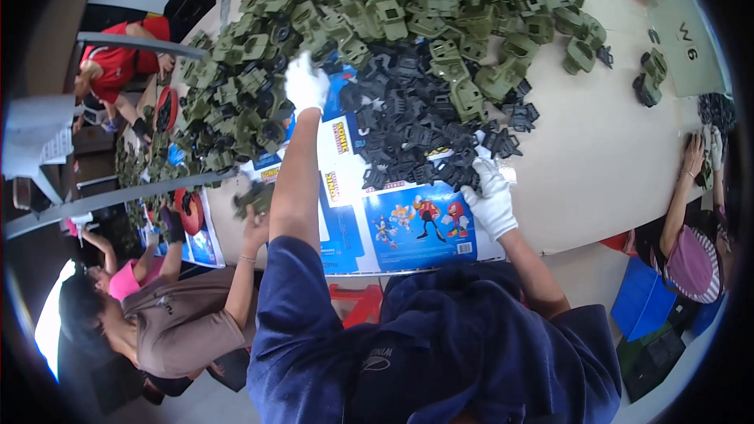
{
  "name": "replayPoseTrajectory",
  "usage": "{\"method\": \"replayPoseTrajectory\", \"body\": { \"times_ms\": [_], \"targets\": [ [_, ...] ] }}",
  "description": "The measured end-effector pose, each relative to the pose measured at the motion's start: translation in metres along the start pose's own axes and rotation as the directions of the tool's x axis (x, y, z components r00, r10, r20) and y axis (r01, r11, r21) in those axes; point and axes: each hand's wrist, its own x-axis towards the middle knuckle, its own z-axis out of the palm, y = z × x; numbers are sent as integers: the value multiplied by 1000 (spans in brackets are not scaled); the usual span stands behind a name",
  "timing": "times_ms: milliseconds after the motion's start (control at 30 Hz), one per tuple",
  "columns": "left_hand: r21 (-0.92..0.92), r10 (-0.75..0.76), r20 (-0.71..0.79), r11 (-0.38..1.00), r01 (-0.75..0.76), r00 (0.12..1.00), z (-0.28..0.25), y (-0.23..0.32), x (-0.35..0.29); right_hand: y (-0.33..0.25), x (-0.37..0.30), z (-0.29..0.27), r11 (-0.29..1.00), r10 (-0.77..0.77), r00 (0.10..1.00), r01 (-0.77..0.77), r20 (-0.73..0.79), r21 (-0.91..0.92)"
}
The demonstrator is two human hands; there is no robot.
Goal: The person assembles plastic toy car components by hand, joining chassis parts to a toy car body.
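Observation:
My left hand, in a white glove, reaches out over the far left edge of the black heap, beside the green parts. Its fingers are blurred, and any hold is hidden. My right hand, also gloved in white, is at the near right edge of the heap. Its thumb and fingers are closed around a black plastic part. Between my hands lies a heap of small black plastic parts. Olive-green toy vehicle bodies are piled behind it and along the left.
Printed blue-and-white sheets with cartoon figures cover the near tabletop. A person in brown on my left holds a green piece. Another person in a purple striped cap works at the right. A grey metal bar crosses the left side.

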Motion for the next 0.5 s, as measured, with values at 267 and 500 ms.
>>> {"method": "replayPoseTrajectory", "body": {
  "times_ms": [267, 500],
  "targets": [
    [514, -58, 432, 836, -193, 900, -39, -63, 24, -21, -5, 3, 982, 79, 993, -61, 93, -181],
    [253, 196, 285, 929, -271, 938, -13, -68, -52, -24, -5, 20, 976, 156, 987, -159, -29, -151]
  ]
}}
